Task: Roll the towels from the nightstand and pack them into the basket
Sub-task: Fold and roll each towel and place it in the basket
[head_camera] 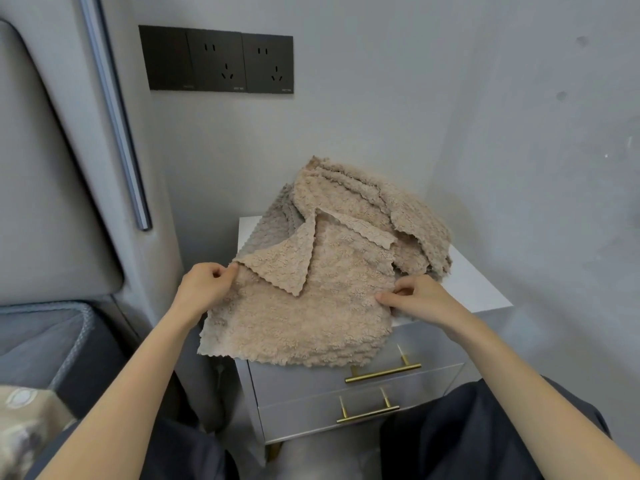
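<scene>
nightstand (479, 289) | fluffy beige towel (311, 323) (corner folded over) | left hand (204, 284) pinches edge | right hand (419, 296) likely pinching too

Black socket panel (221, 60): three plates in a row, two with outlets, mounted on the grey wall (433, 98). Grey padded headboard (45, 202) at left, with a slim metal trim strip (114, 112) running down beside it. Below the headboard, grey piped bedding (41, 337); a patterned beige fabric (24, 424) lies at the lower left corner.
</scene>
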The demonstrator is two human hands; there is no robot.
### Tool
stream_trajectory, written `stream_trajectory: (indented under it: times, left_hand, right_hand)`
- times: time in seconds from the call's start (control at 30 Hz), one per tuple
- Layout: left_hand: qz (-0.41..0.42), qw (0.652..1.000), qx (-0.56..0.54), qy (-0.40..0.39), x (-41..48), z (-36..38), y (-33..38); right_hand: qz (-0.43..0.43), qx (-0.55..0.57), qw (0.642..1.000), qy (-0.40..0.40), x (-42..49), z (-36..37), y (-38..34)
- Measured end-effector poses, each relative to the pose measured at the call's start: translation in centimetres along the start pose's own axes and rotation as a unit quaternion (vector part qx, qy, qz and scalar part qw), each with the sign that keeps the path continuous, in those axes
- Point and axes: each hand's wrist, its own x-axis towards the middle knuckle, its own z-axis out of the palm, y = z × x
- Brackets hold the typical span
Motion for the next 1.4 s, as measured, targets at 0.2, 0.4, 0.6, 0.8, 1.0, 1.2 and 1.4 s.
stream_trajectory:
  times: [0.2, 0.4, 0.6, 0.8, 1.0, 1.2, 1.4]
  left_hand:
    - [-0.010, 0.983, -0.182, 0.028, -0.5, -0.9, 0.7]
    - [0.060, 0.905, -0.414, 0.082, -1.1, -2.3, 2.2]
    - [0.148, 0.862, -0.482, 0.044, -2.6, -3.2, 4.0]
    - [0.043, 0.905, -0.423, 0.003, -3.0, -3.2, 4.4]
    - [-0.010, 0.983, -0.172, -0.067, -2.2, -2.1, 2.0]
    - [0.019, 0.998, -0.028, -0.048, -1.6, -0.3, 0.9]
    - [0.003, 0.999, 0.019, -0.049, -1.2, 0.3, 0.0]
  right_hand:
    - [-0.083, 0.228, 0.966, 0.087, -0.7, -0.5, -0.9]
    - [-0.206, 0.334, 0.871, 0.297, -1.1, -1.5, -1.7]
    - [-0.260, 0.414, 0.821, 0.294, -1.3, -1.9, -2.4]
    - [-0.184, 0.412, 0.858, 0.247, -1.0, -1.4, -2.5]
    - [-0.066, 0.193, 0.974, 0.103, 0.9, 0.2, -0.6]
    - [-0.086, 0.054, 0.980, 0.174, 1.8, 0.7, -0.4]
    - [-0.068, 0.014, 0.980, 0.184, 1.0, 0.1, 0.3]
